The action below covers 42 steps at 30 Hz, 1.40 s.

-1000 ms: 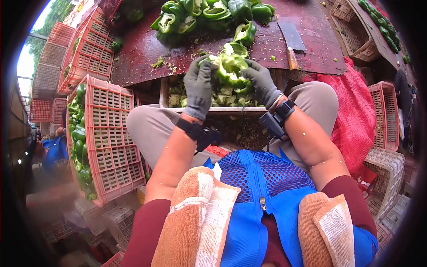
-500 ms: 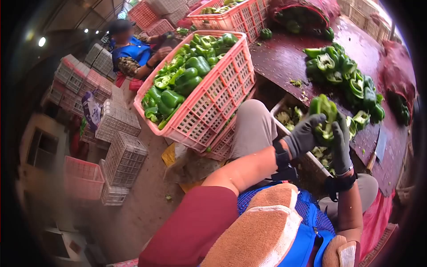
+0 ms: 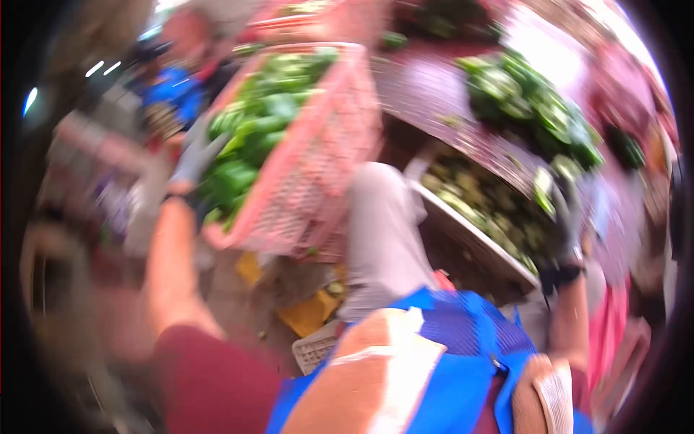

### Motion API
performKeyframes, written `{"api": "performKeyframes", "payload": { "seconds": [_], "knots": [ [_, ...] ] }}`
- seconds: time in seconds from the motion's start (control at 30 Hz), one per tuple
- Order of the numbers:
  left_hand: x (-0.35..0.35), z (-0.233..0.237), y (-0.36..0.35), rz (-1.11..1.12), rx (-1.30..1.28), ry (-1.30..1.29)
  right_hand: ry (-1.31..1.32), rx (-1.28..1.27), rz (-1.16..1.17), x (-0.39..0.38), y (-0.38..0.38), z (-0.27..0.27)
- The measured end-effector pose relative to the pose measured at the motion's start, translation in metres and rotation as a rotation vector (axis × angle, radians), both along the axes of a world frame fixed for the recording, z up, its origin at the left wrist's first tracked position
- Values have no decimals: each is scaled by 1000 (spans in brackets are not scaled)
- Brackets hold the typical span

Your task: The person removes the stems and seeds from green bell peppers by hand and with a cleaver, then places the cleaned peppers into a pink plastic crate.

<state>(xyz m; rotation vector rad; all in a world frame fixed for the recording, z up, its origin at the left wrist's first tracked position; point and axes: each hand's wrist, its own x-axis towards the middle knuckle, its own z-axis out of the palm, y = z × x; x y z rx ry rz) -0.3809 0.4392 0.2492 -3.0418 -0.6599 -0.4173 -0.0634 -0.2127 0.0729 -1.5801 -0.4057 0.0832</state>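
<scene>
Grey-gloved, the left hand [image 3: 194,155] reaches out with fingers spread over the green peppers [image 3: 249,141] at the near corner of the pink crate [image 3: 318,166]; blur hides any contact. The right hand [image 3: 566,217], gloved too, is raised beside a pepper piece [image 3: 543,189], but whether it grips it cannot be told. Below lies a tray [image 3: 477,239] of trimmings, and beyond it a dark red board [image 3: 434,94] with a pepper pile [image 3: 535,101]. A person in blue [image 3: 170,90] sits far left.
</scene>
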Motion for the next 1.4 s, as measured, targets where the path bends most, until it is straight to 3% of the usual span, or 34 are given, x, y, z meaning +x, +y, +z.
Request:
{"api": "performKeyframes", "payload": {
  "seconds": [0.03, 0.1, 0.13, 0.2, 0.27, 0.3, 0.4, 0.43, 0.5, 0.57, 0.6, 0.63, 0.7, 0.73, 0.77, 0.8, 0.87, 0.93, 1.0, 1.03, 1.13, 1.23, 1.33, 1.4],
  "knots": [
    [-30, -57, 70, -135, -77, 234, -62, -122, -117, 10, -15, -7],
    [-24, -58, 84, -14, -889, 109, -160, -221, -240, 27, -37, -19],
    [-15, -44, 64, 6, -837, 162, -202, -249, -264, 46, -46, -38],
    [-4, -13, 32, 77, -709, 249, -263, -546, -302, 52, -45, -50],
    [17, 2, 16, 44, -111, 202, -471, -894, -238, 45, -20, -37],
    [26, 7, 4, 32, 185, 172, -419, -1177, -218, 38, -9, -28],
    [77, 28, -145, -261, -227, -101, -316, -1327, -168, 59, -13, -66],
    [87, 28, -191, -325, -330, -128, -268, -1264, -197, 61, -12, -58],
    [105, 11, -260, -456, -410, -89, -35, -645, -181, 64, -14, -55],
    [128, -24, -306, -482, -784, -43, 209, -93, -65, 54, -13, -36],
    [147, -51, -319, -630, -839, -84, 201, -52, 29, 38, -9, -16],
    [159, -61, -349, -565, -1116, -102, 195, -9, 125, 20, -4, 5],
    [192, -80, -381, -692, -1053, -77, 210, 74, 347, -11, 4, 32],
    [204, -86, -397, -695, -1156, -50, 233, 114, 469, -23, 6, 38],
    [218, -95, -404, -850, -1119, 82, 231, 66, 530, -32, 7, 41],
    [231, -107, -415, -1027, -1083, 223, 78, 2, 451, -46, 3, 29],
    [224, -120, -421, -879, -1248, 306, 3, 87, 268, -55, 5, 2],
    [214, -128, -428, -869, -1136, 168, 186, 113, 88, -76, 6, -11],
    [204, -162, -442, -830, -999, -97, 663, 580, 78, -100, 19, -27],
    [201, -169, -448, -911, -702, -172, 676, 728, 244, -106, 26, -35],
    [187, -178, -467, -863, -529, 84, 750, 760, -9, -106, 42, -35],
    [192, -180, -474, -893, -488, 182, 607, 386, -129, -104, 39, -27],
    [203, -196, -477, -946, -1170, 276, 563, 307, 30, -94, 22, -21],
    [211, -186, -480, -876, -1321, 436, 601, 343, 124, -86, 6, -8]
  ]
}}
